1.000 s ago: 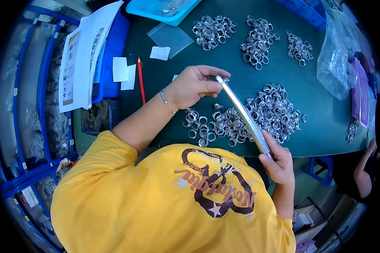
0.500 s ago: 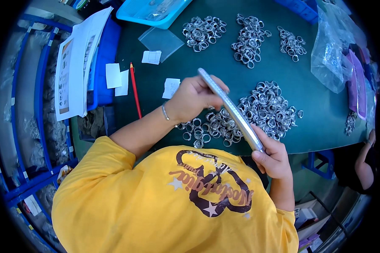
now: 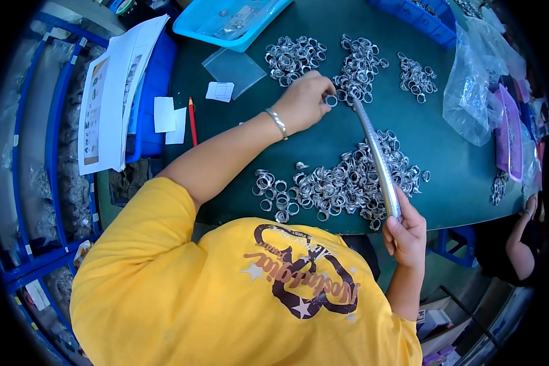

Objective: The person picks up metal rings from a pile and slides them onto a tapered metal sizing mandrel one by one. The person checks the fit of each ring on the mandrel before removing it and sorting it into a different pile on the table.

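Now left hand [image 3: 302, 102] pinches small silver metal ring [image 3: 331, 100] in fingers, at tip of long tapered steel rod [image 3: 377, 160]. Right hand [image 3: 404, 235] clamped on rod's lower end, above dark green desk [image 3: 323, 140]. Threading step seemingly underway; next move likely needs ring hole lined with tip.

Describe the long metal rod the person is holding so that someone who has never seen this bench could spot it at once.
On the dark green table, find the largest heap of silver rings near the front edge. Slanting over that heap is the tapered metal rod, gripped at its thick end by the right hand. It is the only long, smooth, straight metal piece among small loose rings.
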Demonstrator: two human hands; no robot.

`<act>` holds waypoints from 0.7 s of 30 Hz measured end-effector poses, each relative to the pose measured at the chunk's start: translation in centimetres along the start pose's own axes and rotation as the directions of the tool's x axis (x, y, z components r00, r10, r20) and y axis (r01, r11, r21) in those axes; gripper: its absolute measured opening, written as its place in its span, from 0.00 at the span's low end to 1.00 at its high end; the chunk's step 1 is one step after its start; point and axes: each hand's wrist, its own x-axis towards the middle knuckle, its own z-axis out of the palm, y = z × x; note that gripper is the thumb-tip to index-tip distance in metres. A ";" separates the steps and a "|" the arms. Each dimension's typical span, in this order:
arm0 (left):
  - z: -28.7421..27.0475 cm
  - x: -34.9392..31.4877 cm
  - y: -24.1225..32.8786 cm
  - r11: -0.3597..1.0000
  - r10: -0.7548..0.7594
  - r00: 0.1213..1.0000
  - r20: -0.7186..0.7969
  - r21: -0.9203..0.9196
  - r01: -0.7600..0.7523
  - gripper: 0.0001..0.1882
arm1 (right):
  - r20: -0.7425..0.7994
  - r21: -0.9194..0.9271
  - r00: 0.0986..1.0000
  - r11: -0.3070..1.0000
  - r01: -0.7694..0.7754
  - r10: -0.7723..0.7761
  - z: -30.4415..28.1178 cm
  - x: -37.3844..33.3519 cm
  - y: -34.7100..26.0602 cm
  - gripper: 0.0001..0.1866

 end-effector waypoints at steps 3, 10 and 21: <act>0.3 0.1 0.1 0.997 -0.015 1.000 -0.013 -0.081 0.014 0.13 | -0.029 -0.005 0.999 1.000 0.024 -0.024 -0.3 -0.3 0.1 0.29; -4.5 -3.3 3.1 0.992 0.103 0.734 0.671 -0.015 -0.126 0.12 | -0.050 0.012 0.998 1.000 0.024 -0.024 -0.1 -0.4 0.5 0.30; -3.1 -4.5 2.1 0.385 -0.292 0.858 0.422 -0.769 0.510 0.05 | 0.138 -0.119 0.987 0.989 0.094 -0.077 0.5 0.4 0.3 0.28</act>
